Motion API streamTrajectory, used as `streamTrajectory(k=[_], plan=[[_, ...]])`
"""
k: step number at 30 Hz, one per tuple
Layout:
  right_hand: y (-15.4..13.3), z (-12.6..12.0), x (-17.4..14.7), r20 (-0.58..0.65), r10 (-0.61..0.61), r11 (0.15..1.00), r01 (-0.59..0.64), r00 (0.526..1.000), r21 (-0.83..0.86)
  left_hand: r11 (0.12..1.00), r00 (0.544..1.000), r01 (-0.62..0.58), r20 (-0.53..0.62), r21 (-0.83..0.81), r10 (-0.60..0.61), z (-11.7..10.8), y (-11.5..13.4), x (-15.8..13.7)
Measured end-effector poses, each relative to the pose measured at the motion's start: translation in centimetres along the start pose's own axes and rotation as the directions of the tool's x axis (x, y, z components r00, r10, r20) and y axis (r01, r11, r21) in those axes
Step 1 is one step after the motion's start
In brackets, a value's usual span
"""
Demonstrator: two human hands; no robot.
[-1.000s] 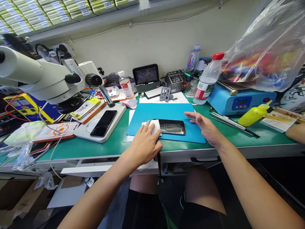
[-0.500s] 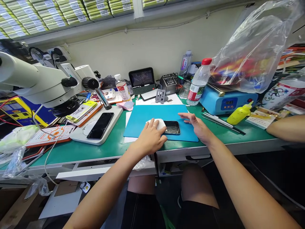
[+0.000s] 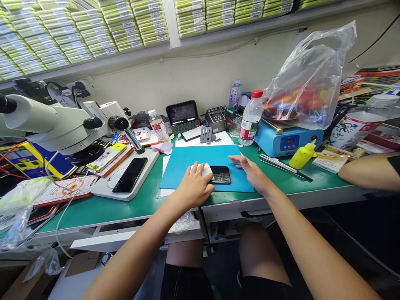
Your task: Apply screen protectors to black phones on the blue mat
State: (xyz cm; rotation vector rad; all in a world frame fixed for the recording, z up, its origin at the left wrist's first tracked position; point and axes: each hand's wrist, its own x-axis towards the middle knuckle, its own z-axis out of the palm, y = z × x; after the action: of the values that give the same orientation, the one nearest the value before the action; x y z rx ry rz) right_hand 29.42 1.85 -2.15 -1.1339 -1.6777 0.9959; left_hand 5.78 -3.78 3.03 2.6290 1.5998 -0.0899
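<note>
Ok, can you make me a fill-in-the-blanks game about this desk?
1. The left hand presses a white cloth on a phone lying on the ____ mat.
2. The water bottle has a ____ cap.
3. The right hand is open, holding ____.
4. Another phone lies under the ____.

Missing words: blue; red; nothing; microscope

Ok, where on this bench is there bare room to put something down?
The back half of the blue mat is bare, behind the phone under the left hand. Bare green bench top lies between the right hand and the tweezers. The microscope side is crowded.
</note>
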Motion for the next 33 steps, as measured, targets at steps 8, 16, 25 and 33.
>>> streamTrajectory(k=[8, 16, 25, 33], plan=[[-0.6, 0.1, -0.2, -0.016, 0.041, 0.998, -0.041, 0.999, -0.045, 0.999, 0.998, 0.038, 0.047, 0.023, -0.039, -0.3, -1.4, -1.4], [0.1, 0.2, 0.2, -0.029, -0.003, 1.000, 0.003, 1.000, -0.028, 0.999, 1.000, -0.007, 0.004, -0.050, 0.008, -0.4, 1.8, 3.7], [-0.1, 0.1, 0.0, -0.013, 0.002, 1.000, -0.002, 1.000, -0.031, 0.999, 0.999, -0.017, 0.037, -0.041, 0.018, -0.3, 0.2, 2.6], [0.0, 0.1, 0.1, -0.018, 0.013, 0.998, -0.014, 1.000, -0.056, 0.998, 0.999, -0.020, 0.026, -0.056, 0.021, -0.8, 1.9, 4.8]])
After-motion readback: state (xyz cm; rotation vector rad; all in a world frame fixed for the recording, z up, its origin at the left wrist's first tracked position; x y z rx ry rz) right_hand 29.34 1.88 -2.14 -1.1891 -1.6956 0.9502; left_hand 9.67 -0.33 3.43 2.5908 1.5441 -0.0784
